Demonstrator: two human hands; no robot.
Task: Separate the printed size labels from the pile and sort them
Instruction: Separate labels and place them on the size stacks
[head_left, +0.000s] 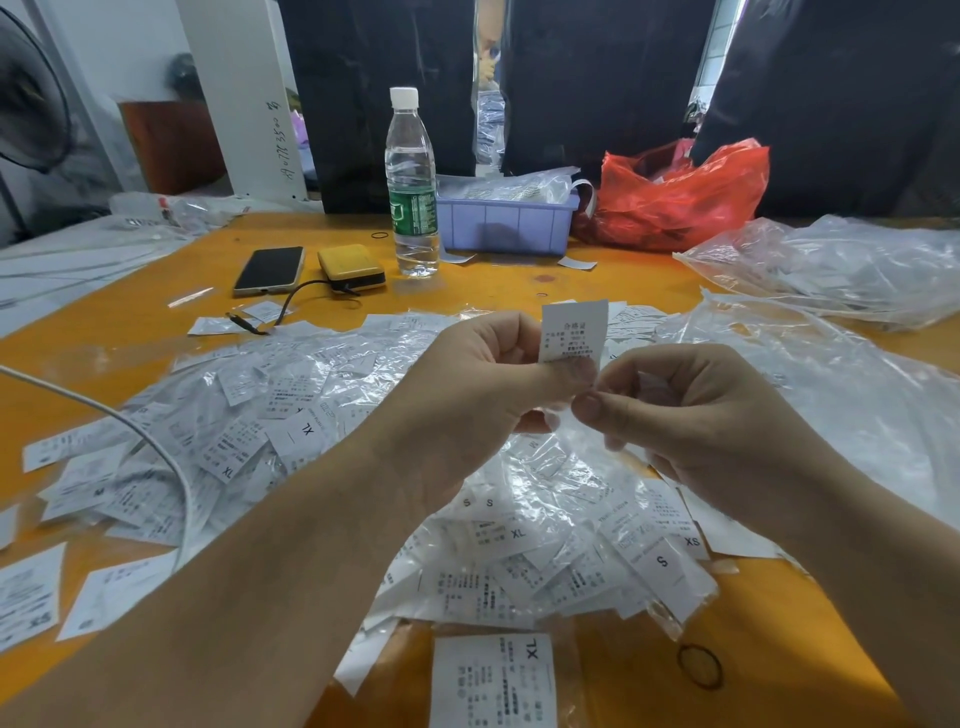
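Nearest the person, just in front of the pile (363, 467), an XL label (493, 680) is lying flat on the orange table (571, 280), its long axis running toward the person and its size mark at the far right corner. The pile itself is spreading across the table's middle: thin printed slips, many in clear sleeves, pointing every way. Above the pile's centre, both hands are working one held label (571, 330). The left hand (467, 389) is pinching the label's lower end between thumb and curled fingers; the right hand (691, 415) is pinching the clear film just below it, fingers curled. The held label is standing upright, long axis vertical, its printed face toward the person. Judging by appearance, each slip is very light, limp and easily creased, and the sleeves look slippery, so a fingertip pinch at one short end is probably safest. Beyond the pile, a water bottle (410, 182) is standing beside a blue tray (506, 226).
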